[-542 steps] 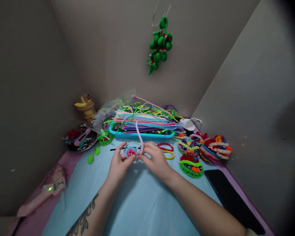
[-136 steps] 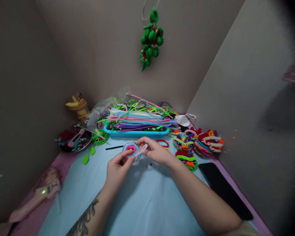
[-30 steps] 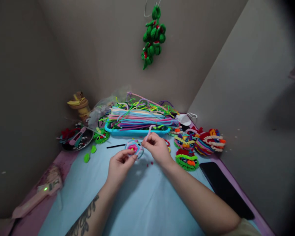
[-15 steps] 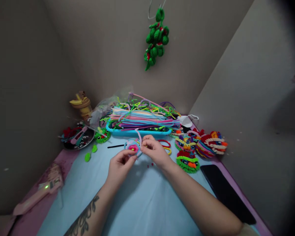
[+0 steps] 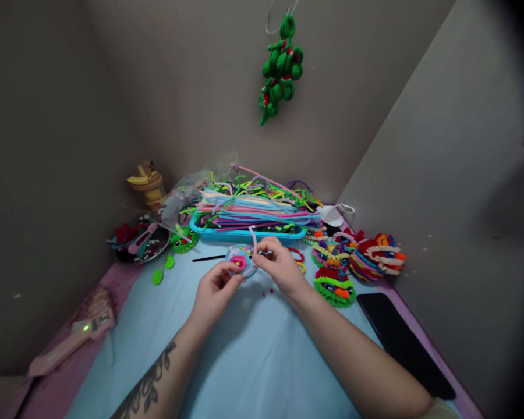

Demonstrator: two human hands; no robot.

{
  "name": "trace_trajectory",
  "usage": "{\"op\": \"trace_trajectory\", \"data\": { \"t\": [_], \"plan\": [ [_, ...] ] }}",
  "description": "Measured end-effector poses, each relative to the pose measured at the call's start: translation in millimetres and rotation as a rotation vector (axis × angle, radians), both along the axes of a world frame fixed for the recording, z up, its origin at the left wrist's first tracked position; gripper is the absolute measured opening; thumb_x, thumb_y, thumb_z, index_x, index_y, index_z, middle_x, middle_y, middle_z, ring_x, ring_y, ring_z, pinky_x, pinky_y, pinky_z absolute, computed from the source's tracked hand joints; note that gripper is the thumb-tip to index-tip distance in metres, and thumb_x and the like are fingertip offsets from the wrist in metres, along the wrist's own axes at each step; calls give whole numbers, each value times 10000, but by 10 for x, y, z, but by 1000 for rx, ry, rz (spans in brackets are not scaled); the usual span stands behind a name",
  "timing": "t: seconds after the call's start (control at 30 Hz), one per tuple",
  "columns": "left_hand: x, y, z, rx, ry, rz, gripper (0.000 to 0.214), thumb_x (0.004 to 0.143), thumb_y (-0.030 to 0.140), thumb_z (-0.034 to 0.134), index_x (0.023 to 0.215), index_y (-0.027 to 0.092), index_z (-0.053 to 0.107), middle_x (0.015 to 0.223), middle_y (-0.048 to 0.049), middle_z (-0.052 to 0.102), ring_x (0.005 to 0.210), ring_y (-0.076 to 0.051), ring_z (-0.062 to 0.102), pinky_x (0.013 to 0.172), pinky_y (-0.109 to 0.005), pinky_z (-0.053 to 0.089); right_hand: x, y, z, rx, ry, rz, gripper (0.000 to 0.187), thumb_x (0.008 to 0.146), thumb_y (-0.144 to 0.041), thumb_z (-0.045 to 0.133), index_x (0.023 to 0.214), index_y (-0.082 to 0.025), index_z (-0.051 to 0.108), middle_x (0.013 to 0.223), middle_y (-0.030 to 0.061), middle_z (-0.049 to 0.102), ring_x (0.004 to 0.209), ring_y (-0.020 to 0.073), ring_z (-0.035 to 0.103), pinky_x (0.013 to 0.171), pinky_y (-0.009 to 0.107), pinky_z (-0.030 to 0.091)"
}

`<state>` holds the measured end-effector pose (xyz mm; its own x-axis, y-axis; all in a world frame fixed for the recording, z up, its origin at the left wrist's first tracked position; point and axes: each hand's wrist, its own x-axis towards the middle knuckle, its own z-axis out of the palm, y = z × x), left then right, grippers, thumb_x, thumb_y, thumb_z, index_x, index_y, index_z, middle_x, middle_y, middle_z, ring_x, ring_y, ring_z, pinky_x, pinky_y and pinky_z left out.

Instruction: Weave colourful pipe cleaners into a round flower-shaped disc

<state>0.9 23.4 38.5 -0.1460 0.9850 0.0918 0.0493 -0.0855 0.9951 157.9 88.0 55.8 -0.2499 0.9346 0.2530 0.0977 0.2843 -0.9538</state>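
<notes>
Between my hands is a small round pipe-cleaner flower (image 5: 241, 263), pink in the middle with a yellow dot and light blue and lilac around it. My left hand (image 5: 220, 286) pinches its lower left edge between thumb and fingers. At its right side my right hand (image 5: 276, 263) is closed on a lilac pipe cleaner (image 5: 253, 237), whose free end sticks up above the fingers. A black pipe cleaner (image 5: 208, 258) lies behind the flower. Scissors with red and yellow handles (image 5: 298, 256) are partly hidden behind my right hand.
A blue tray (image 5: 244, 235) heaped with pipe cleaners stands at the back. Finished fuzzy pieces (image 5: 335, 286) and a black phone (image 5: 402, 340) are on the right. A pink glue gun (image 5: 76, 340) and a metal bowl (image 5: 146, 256) of bits are on the left. Green crocheted pieces (image 5: 282, 67) hang on the wall.
The flower has turned slightly, and the lilac pipe cleaner's free end now stands more upright beside it. Both hands keep their hold. The whole view has shifted a little.
</notes>
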Motion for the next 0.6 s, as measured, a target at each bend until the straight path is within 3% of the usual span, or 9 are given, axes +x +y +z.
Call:
{"op": "trace_trajectory", "data": {
  "t": [0.17,0.4,0.6],
  "plan": [
    [5,-6,0,-17,-6,-54,168,713,296,677,794,161,620,651,-2,596,557,-103,481,536,-213,347,44,17,27,-47,14,39,173,709,-341,638,804,-205,687,884,32,487,894,182,482,727,276,391],
    [-1,-10,-19,-14,43,-139,180,746,316,653,818,161,596,635,19,525,543,-89,410,521,-207,302,45,31,32,-135,107,71,153,646,-337,685,685,-191,663,924,40,480,894,183,488,684,265,393],
    [-30,-15,-30,-9,112,-214,180,783,328,623,839,162,579,652,27,477,570,-93,387,538,-212,297,46,35,30,-200,156,80,186,609,-354,723,682,-193,666,1053,63,499,1070,231,473,816,316,395]
  ]
}}
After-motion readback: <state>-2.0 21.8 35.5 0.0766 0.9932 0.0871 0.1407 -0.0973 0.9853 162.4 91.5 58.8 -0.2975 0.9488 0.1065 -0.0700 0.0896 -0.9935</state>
